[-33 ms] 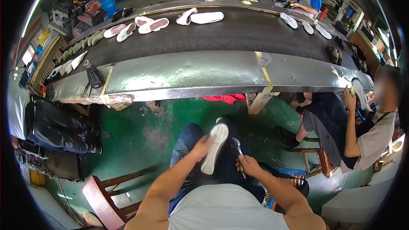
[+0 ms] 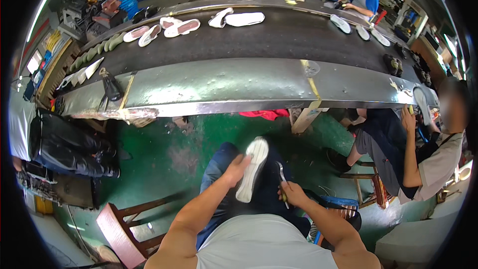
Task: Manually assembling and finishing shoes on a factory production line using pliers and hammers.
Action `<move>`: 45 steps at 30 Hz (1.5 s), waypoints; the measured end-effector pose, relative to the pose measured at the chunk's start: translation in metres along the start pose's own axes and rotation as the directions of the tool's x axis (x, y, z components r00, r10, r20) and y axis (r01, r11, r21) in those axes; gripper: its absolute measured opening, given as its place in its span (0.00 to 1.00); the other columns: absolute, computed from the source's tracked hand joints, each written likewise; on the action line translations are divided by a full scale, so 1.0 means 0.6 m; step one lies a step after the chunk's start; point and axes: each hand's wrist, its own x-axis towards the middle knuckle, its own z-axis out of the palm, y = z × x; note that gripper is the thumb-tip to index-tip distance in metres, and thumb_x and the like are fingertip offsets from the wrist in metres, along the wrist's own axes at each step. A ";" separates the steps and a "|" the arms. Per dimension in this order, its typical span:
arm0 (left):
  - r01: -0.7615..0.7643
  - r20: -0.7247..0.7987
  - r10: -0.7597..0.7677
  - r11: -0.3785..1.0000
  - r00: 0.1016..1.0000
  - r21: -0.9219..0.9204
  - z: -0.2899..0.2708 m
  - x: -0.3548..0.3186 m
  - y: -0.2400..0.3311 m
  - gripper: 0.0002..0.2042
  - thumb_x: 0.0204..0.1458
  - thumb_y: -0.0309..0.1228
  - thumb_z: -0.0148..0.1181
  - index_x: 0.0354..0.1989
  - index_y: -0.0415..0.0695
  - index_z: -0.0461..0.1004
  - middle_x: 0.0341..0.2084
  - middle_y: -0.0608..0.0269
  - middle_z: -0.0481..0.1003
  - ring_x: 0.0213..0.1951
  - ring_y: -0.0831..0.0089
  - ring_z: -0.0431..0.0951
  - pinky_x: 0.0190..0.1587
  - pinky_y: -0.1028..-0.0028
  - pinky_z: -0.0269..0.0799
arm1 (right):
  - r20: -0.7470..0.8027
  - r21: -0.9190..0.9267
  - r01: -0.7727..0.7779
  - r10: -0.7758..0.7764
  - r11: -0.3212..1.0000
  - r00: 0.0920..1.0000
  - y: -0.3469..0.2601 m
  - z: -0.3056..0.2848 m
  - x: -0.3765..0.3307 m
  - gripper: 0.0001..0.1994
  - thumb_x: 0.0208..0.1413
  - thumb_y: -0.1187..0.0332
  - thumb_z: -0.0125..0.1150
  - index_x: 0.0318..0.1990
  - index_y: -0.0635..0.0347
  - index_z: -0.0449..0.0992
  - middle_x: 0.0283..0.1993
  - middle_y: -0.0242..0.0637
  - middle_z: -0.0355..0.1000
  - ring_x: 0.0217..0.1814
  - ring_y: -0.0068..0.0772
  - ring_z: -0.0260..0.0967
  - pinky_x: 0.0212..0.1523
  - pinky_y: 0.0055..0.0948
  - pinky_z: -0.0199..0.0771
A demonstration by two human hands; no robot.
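Over my lap, my left hand (image 2: pixel 238 168) grips a white shoe (image 2: pixel 253 169) by its side, fingers closed. The shoe's pale sole faces up and its toe points away from me. To the right of it, my right hand (image 2: pixel 293 193) is closed round the handle of a slim metal hand tool (image 2: pixel 282 175) with a curved, shiny end. That end points away from me and stays apart from the shoe. The exact kind of tool is too small to tell.
Ahead runs a metal-edged bench (image 2: pixel 214 84) with a dark conveyor belt (image 2: pixel 279 40) carrying white shoes (image 2: pixel 245 19). A dark shoe form (image 2: pixel 110 85) stands on the left ledge. A co-worker (image 2: pixel 428 154) sits at right holding a shoe; a wooden stool (image 2: pixel 117 231) is behind left.
The view has shifted slightly. Both hands keep their hold, with the shoe and the tool almost in the same places. At right, the co-worker's shoe has turned a little.
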 end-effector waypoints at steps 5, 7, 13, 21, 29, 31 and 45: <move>0.009 0.169 0.151 0.720 0.974 -0.694 0.003 -0.054 0.188 0.32 0.63 0.57 0.45 0.61 0.41 0.67 0.55 0.54 0.73 0.55 0.62 0.73 0.61 0.61 0.67 | 0.034 -0.725 0.118 -0.136 0.679 0.990 -0.073 -0.016 -0.060 0.22 0.65 0.50 0.49 0.37 0.65 0.75 0.32 0.47 0.77 0.30 0.42 0.78 0.36 0.42 0.77; -0.096 0.145 0.277 0.699 0.950 -0.708 -0.010 -0.015 0.216 0.38 0.60 0.64 0.41 0.62 0.41 0.66 0.52 0.52 0.75 0.56 0.57 0.74 0.61 0.57 0.68 | 0.063 -0.785 0.117 -0.110 0.608 0.992 -0.093 0.000 -0.090 0.21 0.60 0.49 0.56 0.37 0.63 0.77 0.36 0.50 0.76 0.36 0.50 0.77 0.39 0.47 0.77; 0.186 0.341 0.116 0.655 0.933 -0.732 -0.060 0.056 0.164 0.40 0.55 0.70 0.39 0.61 0.47 0.69 0.51 0.54 0.75 0.50 0.49 0.78 0.50 0.48 0.74 | 0.124 -0.848 0.313 -0.415 0.428 0.901 -0.077 0.012 -0.114 0.23 0.50 0.52 0.67 0.45 0.63 0.78 0.45 0.46 0.73 0.49 0.50 0.73 0.48 0.41 0.77; 0.142 0.284 0.101 0.680 0.953 -0.719 -0.066 0.056 0.169 0.40 0.55 0.70 0.39 0.63 0.48 0.66 0.52 0.54 0.75 0.48 0.47 0.78 0.47 0.45 0.75 | 0.485 -0.842 0.407 0.165 0.355 0.859 -0.122 -0.070 -0.210 0.24 0.47 0.51 0.68 0.46 0.61 0.78 0.44 0.45 0.75 0.47 0.50 0.75 0.46 0.43 0.77; 0.124 0.281 0.116 0.697 0.953 -0.707 -0.065 0.053 0.176 0.40 0.56 0.70 0.39 0.64 0.49 0.64 0.52 0.54 0.75 0.49 0.45 0.78 0.49 0.43 0.73 | 0.633 -0.760 0.409 0.432 0.505 0.642 -0.093 -0.081 -0.246 0.20 0.48 0.51 0.64 0.45 0.53 0.80 0.40 0.46 0.79 0.44 0.50 0.77 0.43 0.46 0.76; 0.143 0.289 0.107 0.676 0.951 -0.723 -0.059 0.047 0.186 0.41 0.55 0.70 0.39 0.64 0.48 0.64 0.53 0.52 0.74 0.51 0.45 0.77 0.50 0.43 0.73 | 0.544 -0.827 0.382 0.419 0.412 0.727 -0.076 -0.073 -0.239 0.19 0.48 0.53 0.63 0.45 0.50 0.81 0.38 0.44 0.80 0.42 0.50 0.77 0.42 0.45 0.76; 0.168 0.340 0.211 0.568 0.917 -0.805 -0.022 0.015 0.310 0.40 0.55 0.67 0.45 0.60 0.41 0.67 0.51 0.43 0.74 0.51 0.43 0.76 0.48 0.46 0.78 | 0.502 -0.799 0.355 0.212 0.486 0.839 -0.066 -0.077 -0.249 0.13 0.47 0.60 0.58 0.38 0.52 0.81 0.32 0.44 0.79 0.34 0.52 0.77 0.35 0.45 0.75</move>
